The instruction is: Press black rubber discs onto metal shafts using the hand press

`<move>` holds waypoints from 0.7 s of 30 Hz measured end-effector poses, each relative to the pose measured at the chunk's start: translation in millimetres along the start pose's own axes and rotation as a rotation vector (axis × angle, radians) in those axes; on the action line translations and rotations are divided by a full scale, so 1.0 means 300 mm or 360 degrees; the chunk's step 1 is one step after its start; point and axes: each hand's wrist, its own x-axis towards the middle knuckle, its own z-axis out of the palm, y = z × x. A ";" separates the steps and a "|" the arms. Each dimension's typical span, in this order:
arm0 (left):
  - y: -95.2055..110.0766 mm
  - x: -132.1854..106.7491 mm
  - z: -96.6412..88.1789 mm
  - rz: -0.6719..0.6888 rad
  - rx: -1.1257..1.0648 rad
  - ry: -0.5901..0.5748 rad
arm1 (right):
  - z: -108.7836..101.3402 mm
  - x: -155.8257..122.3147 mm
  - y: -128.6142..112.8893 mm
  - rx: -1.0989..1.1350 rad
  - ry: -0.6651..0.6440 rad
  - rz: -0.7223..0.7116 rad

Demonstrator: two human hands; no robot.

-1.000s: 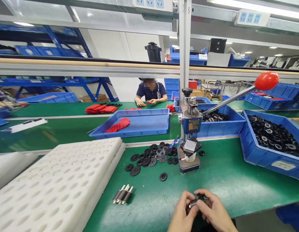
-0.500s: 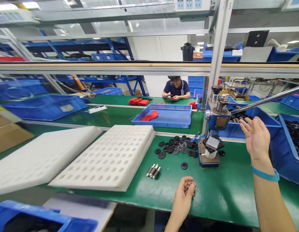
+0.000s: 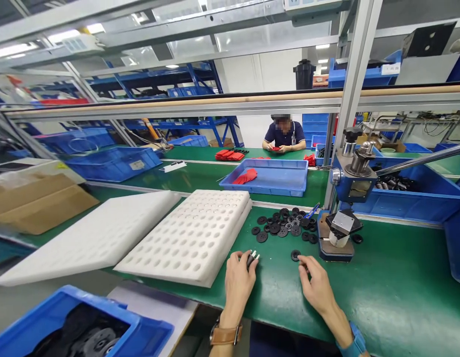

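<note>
My left hand is curled around the small group of dark rollers with white shaft ends on the green table. Its fingers and thumb close on them and hide most of them; I cannot tell how many are gripped. My right hand is open, thumb apart from the fingers, its fingertips beside a single black toothed wheel lying flat. Behind it lies a loose heap of black wheels. To the right of the heap stands a blue hand press with a tilted metal block on its base.
A white foam tray with rows of holes lies left of my hands, beside another white foam slab. Blue bins stand behind the press. A shallow blue tray holds red pieces. A co-worker sits across the tables.
My left hand has moved left onto the rollers. My right hand has come down from beside the press lever to the lone black wheel. The view has shifted left.
</note>
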 end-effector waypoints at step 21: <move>-0.049 0.015 0.035 0.0278 0.0092 0.0105 | 0.200 0.297 0.146 -0.0430 -0.0075 0.0389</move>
